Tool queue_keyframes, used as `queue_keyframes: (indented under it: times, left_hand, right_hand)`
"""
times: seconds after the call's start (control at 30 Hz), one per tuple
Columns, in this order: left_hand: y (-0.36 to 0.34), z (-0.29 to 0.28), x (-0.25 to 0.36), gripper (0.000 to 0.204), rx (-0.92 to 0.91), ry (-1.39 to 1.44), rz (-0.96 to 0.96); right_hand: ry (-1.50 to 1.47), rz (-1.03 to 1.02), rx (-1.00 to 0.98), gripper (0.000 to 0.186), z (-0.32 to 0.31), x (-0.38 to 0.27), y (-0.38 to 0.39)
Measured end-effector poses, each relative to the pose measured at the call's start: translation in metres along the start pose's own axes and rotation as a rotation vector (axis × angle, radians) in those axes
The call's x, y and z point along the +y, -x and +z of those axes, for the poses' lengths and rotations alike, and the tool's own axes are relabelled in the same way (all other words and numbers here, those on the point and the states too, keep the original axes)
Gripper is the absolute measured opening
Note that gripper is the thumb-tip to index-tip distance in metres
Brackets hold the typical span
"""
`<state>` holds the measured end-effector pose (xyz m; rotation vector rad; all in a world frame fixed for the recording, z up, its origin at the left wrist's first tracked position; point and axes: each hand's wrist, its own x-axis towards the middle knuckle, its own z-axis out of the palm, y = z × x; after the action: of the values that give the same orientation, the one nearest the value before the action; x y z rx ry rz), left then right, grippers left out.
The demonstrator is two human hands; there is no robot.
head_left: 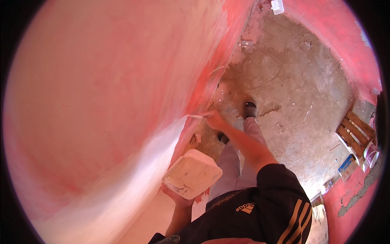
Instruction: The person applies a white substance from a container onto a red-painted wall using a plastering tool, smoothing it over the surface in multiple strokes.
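My left hand (178, 198) is closed around the lower side of a pale square tub (191, 174) with rounded corners. Dark smears mark the tub's broad face; I cannot make out how much it holds. Farther forward, my right hand (212, 120) grips a putty knife (196, 116), seen nearly edge-on. Its thin pale blade meets the lower part of the wall (122, 89) on my left. That wall is pinkish red with a whitish, streaky coat over much of it. A redder strip (203, 87) runs along its bottom edge.
Rough, stained concrete floor (300, 89) lies under my dark shoes (250, 106). By the far wall are a small white container (277, 6) and a grey box-like piece (247, 45). At right stand a slatted wooden piece (355, 130), a purple-and-white bucket (371, 155) and a blue-and-white package (346, 166).
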<state>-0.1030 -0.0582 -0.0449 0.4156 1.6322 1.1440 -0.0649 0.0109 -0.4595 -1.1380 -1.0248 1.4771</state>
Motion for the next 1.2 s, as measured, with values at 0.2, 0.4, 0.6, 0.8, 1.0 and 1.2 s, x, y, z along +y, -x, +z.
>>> queue_keyframes:
  times: [0.2,0.4,0.6,0.8,1.0,1.2]
  left_hand:
    - [0.003,-0.027,0.004,0.064,-0.139,0.443,-0.148]
    - [0.011,-0.1,-0.02,0.068,-0.219,0.226,-0.086]
    - [0.005,-0.117,-0.016,0.065,-0.336,0.362,-0.112]
    - [0.003,-0.132,-0.018,0.059,-0.181,0.097,0.0]
    - [0.003,-0.137,-0.021,0.054,-0.041,-0.092,0.053]
    - [0.012,-0.125,-0.009,0.069,-0.055,0.292,-0.134]
  right_hand:
    - [-0.022,-0.029,0.74,0.02,-0.214,-0.071,-0.179]
    - [0.222,-0.113,0.753,0.024,-0.186,-0.125,-0.224]
    - [-0.175,-0.058,0.279,0.026,0.046,0.018,0.004]
    - [0.688,0.007,0.361,0.028,-0.022,0.035,-0.007]
    - [0.116,-0.223,0.965,0.016,-0.249,-0.125,-0.209]
    - [0.163,-0.202,0.725,0.026,-0.193,-0.147,-0.221]
